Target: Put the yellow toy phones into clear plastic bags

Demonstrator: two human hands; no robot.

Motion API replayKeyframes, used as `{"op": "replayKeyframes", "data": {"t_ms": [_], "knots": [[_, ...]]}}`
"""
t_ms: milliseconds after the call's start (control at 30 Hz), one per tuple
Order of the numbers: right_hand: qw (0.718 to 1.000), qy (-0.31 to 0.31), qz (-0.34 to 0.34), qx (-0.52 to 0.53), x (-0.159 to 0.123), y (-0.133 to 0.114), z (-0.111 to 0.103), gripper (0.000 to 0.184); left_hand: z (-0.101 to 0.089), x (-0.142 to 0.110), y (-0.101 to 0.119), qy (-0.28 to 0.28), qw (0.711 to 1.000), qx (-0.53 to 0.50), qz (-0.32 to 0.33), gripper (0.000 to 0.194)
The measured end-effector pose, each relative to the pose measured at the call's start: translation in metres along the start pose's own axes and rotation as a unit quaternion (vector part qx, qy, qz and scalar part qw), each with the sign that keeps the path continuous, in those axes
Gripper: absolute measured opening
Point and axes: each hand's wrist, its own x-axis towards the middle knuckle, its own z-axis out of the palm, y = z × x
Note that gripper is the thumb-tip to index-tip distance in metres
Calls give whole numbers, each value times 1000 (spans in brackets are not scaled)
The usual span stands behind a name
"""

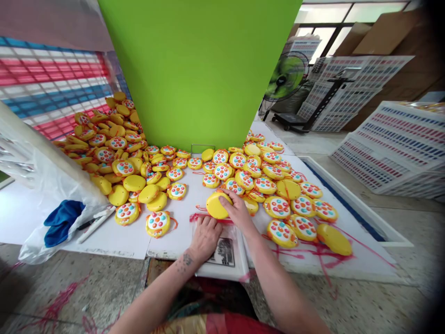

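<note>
My right hand (238,212) grips a yellow toy (217,206) with its plain back facing up, the thumb lying across it. An orange cord trails from the toy's left side. Just below it, my left hand (206,237) has its fingers curled onto the pink-edged top of a clear plastic bag (239,248). The bag lies in a stack at the table's front edge, with a dark printed sheet (224,253) showing through or on it. Nearby on the right are several like toys (277,207), many showing white faces with coloured buttons.
A large pile of the yellow toys (117,143) rises at the left against a striped crate. Upright behind the table stands a green board (205,69). A blue cloth (62,221) and a white marker-like stick (95,226) lie at left. White crates (392,148) and a fan (287,76) stand right.
</note>
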Motion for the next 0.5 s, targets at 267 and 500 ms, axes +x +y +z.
{"op": "replayKeyframes", "data": {"t_ms": [267,500], "knots": [[990,-98,21,-96,-10,17,-8,41,-2,-3,-1,87,995,-39,-20,6],[986,-110,-12,-123,-18,14,7,44,-2,-2,-1,127,985,-100,-52,9]]}}
